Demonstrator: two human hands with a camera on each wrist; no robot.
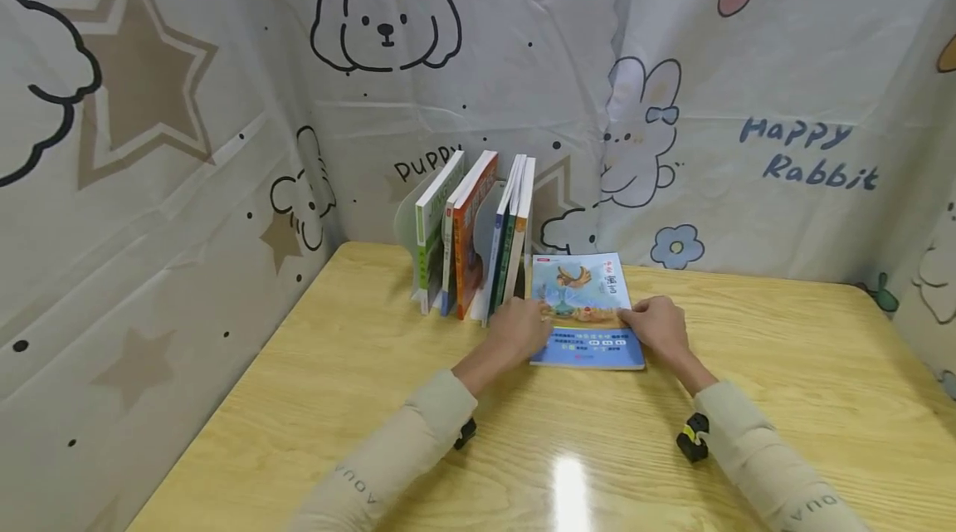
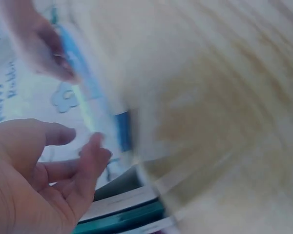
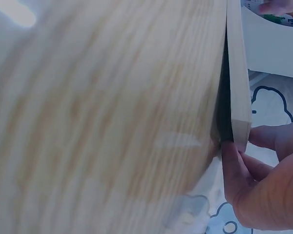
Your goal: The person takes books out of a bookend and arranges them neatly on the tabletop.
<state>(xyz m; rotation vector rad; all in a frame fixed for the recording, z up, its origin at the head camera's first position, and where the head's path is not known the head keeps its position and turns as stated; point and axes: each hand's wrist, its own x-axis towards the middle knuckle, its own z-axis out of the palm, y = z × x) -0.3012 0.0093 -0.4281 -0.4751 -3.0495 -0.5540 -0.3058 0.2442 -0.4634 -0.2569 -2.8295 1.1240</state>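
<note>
A thin book (image 1: 586,312) with a light-blue cover, a bird picture and a darker blue lower band lies in front of me, right of a row of upright books. My right hand (image 1: 660,329) pinches its right edge; in the right wrist view, the thumb and fingers (image 3: 232,170) sit on either side of the book's pale page edge (image 3: 240,87). At its left edge is my left hand (image 1: 519,329), close to the row. In the left wrist view, the left hand (image 2: 53,175) has its thumb and loosely bent fingers apart, with nothing between them.
Several upright books (image 1: 478,225) with green, orange and white spines stand by bookends (image 1: 407,221) at the back of the wooden table (image 1: 358,407). Behind the table hangs a printed cloth (image 1: 493,84), with another printed cloth side (image 1: 164,266) on the left.
</note>
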